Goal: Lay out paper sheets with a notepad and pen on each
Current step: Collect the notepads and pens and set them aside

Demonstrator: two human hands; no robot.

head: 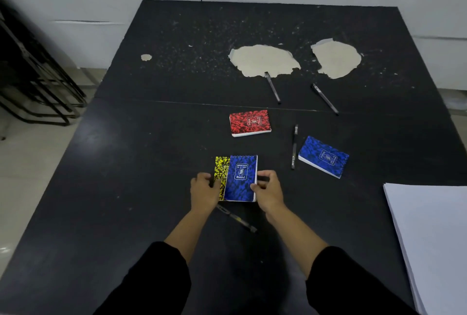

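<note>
Head view, left hand curled around a yellow notepad, right hand pinching the edge of a blue spiral notepad overlapping it, both near the black table's front centre, paper stack at right

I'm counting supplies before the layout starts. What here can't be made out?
Head view, all:
- Paper stack: cut off by the right edge; sheet count unreadable.
- Yellow notepad: mostly under the blue notepad and left hand.
- Near pen: upper end hidden behind the left wrist.
</note>
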